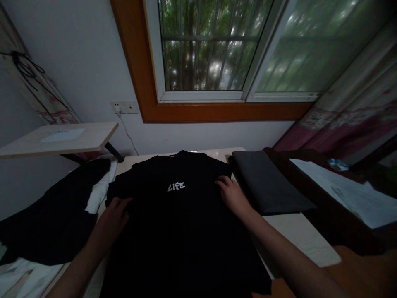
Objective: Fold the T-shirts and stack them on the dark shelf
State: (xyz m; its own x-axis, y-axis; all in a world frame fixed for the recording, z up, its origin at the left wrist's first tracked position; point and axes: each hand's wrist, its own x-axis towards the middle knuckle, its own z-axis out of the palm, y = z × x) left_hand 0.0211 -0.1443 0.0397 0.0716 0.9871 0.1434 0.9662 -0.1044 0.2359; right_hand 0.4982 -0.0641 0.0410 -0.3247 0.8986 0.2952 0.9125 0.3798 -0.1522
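A black T-shirt (186, 223) lies spread out in front of me, its collar towards the wall and small white lettering (176, 186) across the chest. On its left side, just below the sleeve, my left hand (113, 217) rests with the fingers slightly apart. My right hand (232, 194) touches the opposite side near the right sleeve, fingers stretched out and a little bent. Neither hand visibly grips the cloth, though the dark fabric hides detail around the fingertips.
Folded dark grey cloth (269, 180) lies right of the shirt on the pale table (299, 236). Heaped black clothing (58, 211) with white pieces sits at left, below a small wooden shelf (62, 136). Papers (344, 190) lie far right. Behind are a window (214, 45) and a wall socket (124, 107).
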